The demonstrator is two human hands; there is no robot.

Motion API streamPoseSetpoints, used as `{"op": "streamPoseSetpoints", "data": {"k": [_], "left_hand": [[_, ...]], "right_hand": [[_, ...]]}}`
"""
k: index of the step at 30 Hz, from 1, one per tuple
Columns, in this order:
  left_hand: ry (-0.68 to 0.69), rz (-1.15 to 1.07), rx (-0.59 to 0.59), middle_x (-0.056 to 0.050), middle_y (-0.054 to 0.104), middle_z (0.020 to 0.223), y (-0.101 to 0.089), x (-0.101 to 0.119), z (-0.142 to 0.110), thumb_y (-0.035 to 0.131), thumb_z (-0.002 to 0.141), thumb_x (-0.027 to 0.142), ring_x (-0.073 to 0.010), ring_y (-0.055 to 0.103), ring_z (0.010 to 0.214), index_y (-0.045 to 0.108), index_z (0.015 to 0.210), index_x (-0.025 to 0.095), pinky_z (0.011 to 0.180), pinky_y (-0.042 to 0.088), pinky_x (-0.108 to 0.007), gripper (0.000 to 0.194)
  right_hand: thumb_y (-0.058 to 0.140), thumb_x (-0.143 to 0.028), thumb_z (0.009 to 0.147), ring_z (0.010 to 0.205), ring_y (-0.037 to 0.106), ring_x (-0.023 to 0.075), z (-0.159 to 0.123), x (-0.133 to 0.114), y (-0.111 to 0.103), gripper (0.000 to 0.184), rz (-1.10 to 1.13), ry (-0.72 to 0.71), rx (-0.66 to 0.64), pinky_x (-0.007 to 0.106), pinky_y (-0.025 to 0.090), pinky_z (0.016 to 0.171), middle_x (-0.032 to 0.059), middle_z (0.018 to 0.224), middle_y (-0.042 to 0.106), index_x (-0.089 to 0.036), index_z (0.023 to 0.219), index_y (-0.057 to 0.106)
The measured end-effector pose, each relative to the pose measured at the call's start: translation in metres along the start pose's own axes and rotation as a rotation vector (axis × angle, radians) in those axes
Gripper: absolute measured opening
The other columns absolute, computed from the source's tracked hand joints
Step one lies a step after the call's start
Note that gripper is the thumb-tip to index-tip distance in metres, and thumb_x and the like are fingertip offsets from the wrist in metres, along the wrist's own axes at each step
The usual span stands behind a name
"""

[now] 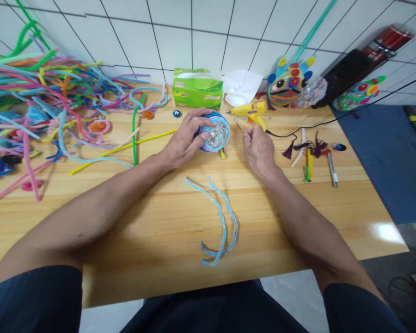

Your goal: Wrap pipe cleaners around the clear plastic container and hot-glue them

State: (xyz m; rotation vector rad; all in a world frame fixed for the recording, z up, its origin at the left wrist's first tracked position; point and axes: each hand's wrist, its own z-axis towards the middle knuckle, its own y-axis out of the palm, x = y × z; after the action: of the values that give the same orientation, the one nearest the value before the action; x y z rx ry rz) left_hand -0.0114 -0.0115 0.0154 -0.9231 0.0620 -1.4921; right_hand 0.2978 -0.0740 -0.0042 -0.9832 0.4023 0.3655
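Fingers [250, 138] probably curled, right hand [260, 151]

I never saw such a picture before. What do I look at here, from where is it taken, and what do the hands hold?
There is no machine here: these are a person's two bare hands. The one picture comes from a camera on the person's head, looking forward and down. The left hand holds a round blue craft piece; the right hand pinches a thin tool, too small to identify. On the wooden table lie colorful fuzzy sticks at left, two blue strips in front, a yellow glue gun and dark tassels.
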Motion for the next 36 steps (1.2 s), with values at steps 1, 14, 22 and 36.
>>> {"op": "streamPoseSetpoints", "data": {"k": [1,14,22,36], "left_hand": [[0.002,-0.004,0.000,-0.018,0.066,0.174,0.000,0.000,0.000,0.048,0.127,0.066,-0.0341,0.063,0.168,0.063,0.155,0.033,0.144,0.054,-0.064,0.045],[0.014,-0.077,-0.016,-0.015,0.067,0.174,-0.003,0.000,0.004,0.049,0.127,0.065,-0.0344,0.065,0.167,0.068,0.151,0.032,0.143,0.055,-0.065,0.045],[0.017,-0.096,-0.008,-0.016,0.067,0.173,-0.002,0.003,0.006,0.048,0.128,0.065,-0.0342,0.063,0.167,0.068,0.151,0.032,0.144,0.052,-0.064,0.045],[-0.014,-0.105,0.006,-0.013,0.068,0.173,-0.002,0.008,0.005,0.049,0.127,0.069,-0.0368,0.067,0.165,0.069,0.152,0.036,0.141,0.058,-0.069,0.046]], "right_hand": [[0.063,-0.046,0.115,0.092,0.072,0.0303,0.000,0.000,0.000,0.020,0.021,-0.009,0.012,0.050,0.064,0.096,0.0069,0.094,0.078,-0.030,0.102,0.064],[0.069,-0.051,0.115,0.103,0.080,0.0260,0.006,-0.045,-0.044,0.025,0.350,-0.170,0.009,0.045,0.067,0.101,0.0057,0.114,0.087,-0.028,0.120,0.078],[0.081,-0.076,0.106,0.085,0.069,0.0208,0.045,-0.068,-0.057,0.048,0.500,-0.219,-0.260,0.042,0.064,0.088,-0.0001,0.090,0.077,-0.029,0.102,0.082],[0.078,-0.086,0.105,0.086,0.070,0.0201,0.041,-0.057,-0.044,0.056,0.557,-0.210,-0.311,0.041,0.064,0.085,-0.0002,0.094,0.077,-0.030,0.106,0.083]]}}
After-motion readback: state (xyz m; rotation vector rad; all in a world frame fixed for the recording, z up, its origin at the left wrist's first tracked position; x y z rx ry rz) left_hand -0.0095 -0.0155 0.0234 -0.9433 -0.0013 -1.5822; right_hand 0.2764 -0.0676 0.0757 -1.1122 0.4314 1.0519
